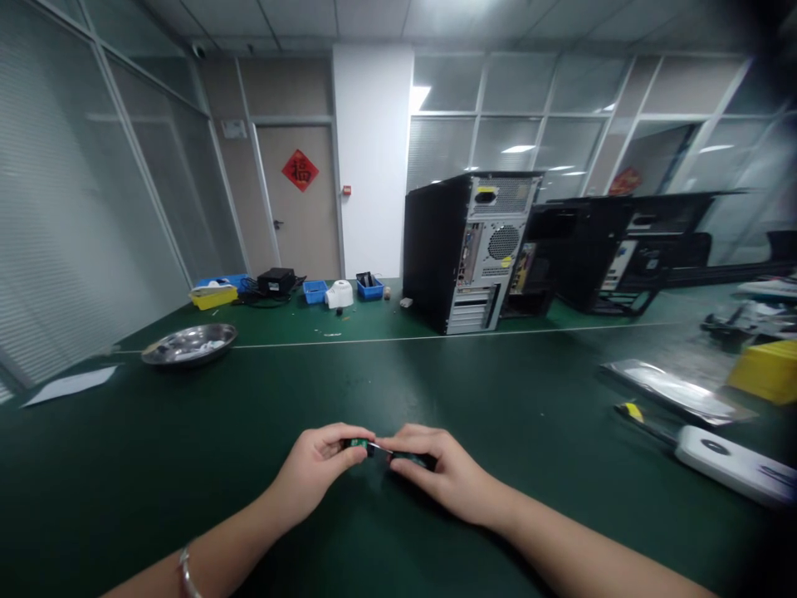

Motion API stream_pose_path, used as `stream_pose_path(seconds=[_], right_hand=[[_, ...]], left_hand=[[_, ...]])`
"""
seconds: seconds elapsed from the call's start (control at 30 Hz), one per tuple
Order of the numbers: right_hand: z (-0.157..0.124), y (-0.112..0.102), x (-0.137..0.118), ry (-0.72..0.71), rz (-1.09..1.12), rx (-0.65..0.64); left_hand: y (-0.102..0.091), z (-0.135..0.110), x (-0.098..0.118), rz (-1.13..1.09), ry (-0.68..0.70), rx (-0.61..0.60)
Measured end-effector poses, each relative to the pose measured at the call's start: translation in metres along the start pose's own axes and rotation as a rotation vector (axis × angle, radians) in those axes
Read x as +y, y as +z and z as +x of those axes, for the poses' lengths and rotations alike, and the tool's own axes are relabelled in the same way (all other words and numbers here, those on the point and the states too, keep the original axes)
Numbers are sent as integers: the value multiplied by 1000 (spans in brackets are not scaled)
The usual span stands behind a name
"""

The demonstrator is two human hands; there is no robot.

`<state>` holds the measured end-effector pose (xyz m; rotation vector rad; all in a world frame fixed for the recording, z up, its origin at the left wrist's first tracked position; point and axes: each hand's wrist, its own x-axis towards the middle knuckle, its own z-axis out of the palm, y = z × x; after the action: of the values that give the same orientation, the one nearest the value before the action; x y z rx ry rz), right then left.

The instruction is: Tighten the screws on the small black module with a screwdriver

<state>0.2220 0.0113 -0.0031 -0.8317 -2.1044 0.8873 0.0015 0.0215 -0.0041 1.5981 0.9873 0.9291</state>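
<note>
My left hand [317, 469] and my right hand [445, 473] meet over the green table mat [187, 465], near its front edge. Both are closed in a pinch on a small green and dark part [367, 447], each holding one end. A thin metal piece shows between the fingertips. The part is too small to name. A bracelet sits on my left wrist.
A black computer tower [466, 249] stands at the back with more open cases [598, 257] to its right. A metal bowl [190, 343] and a white sheet [71, 384] lie left. A screwdriver [644, 421], a white device [735, 465], a silver bag [676, 390] and a yellow bin [769, 371] lie right.
</note>
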Motion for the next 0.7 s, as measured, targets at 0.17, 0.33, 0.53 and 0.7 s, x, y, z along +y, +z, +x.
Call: stream_pose_path(seconds=[0.17, 0.33, 0.53, 0.7], right_hand=[[-1, 1, 2, -22, 0, -5], [-1, 2, 4, -13, -3, -6], [-1, 3, 4, -10, -56, -7], [-3, 4, 2, 5, -105, 10]], left_hand=[[1, 0, -1, -53, -34, 13], [1, 0, -4, -107, -61, -2], [2, -1, -3, -85, -79, 15], [0, -2, -2, -116, -52, -5]])
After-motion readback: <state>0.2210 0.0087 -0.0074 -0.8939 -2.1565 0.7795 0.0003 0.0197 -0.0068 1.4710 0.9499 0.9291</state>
